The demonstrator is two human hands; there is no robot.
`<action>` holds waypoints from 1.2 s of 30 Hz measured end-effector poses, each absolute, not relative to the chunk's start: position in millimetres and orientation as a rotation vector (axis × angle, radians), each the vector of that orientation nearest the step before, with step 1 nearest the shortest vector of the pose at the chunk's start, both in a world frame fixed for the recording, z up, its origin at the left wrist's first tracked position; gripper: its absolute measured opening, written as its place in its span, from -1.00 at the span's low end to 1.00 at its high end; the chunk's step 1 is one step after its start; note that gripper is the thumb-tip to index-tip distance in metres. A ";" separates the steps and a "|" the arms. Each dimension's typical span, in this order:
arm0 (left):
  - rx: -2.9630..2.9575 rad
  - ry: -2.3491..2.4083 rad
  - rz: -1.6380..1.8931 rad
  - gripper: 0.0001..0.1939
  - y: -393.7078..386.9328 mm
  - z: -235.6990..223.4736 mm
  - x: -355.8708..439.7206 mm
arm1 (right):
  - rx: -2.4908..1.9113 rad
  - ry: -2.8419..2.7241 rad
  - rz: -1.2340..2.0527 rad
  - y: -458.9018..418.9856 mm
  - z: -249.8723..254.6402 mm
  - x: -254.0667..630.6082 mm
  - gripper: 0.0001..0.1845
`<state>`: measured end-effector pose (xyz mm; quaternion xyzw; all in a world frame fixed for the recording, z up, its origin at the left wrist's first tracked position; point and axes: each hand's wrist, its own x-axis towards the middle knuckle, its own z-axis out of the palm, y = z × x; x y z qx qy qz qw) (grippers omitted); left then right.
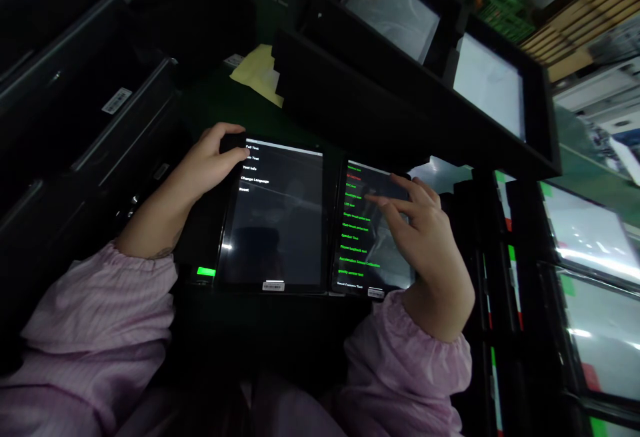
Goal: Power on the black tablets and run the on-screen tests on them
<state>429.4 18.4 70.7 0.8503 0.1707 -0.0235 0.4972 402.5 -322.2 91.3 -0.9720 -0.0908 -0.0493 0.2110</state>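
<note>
Two dark tablets lie side by side in front of me. The left tablet (280,224) shows a white menu with lines such as "Full Test", "Test Info" and "Reset". My left hand (215,157) is closed around its upper left corner, thumb on the screen by the second line and index finger along the top edge. On the right tablet (367,237) runs a list of tests, mostly green, with one red line near the top. My right hand (415,214) is over that screen with fingers stretched out, an index fingertip at the "Backlight test" line. Whether it touches the glass I cannot tell.
A black frame (400,90) holding two screens stands behind the tablets. Dark trays (90,110) line the left, and tablets with lit white screens (585,224) stand at the right. A yellow sheet (257,74) lies behind; a green crate (495,0) is farther back.
</note>
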 end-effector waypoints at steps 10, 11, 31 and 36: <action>2.056 0.408 -0.030 -0.49 19.4 65.5 431.5 | -2.645 -0.256 -0.158 -321.0 97.6 399.0 -0.51; 2.055 0.400 -0.032 -0.49 19.9 64.7 431.4 | -2.640 -0.246 -0.156 -321.0 98.1 399.1 -0.50; 1.905 0.368 -0.288 -0.14 34.6 77.9 427.5 | -2.613 -0.220 -0.180 -320.2 106.5 396.9 -0.54; 1.896 0.384 -0.306 -0.10 30.4 80.2 428.1 | -2.618 -0.204 -0.180 -320.1 108.1 395.8 -0.54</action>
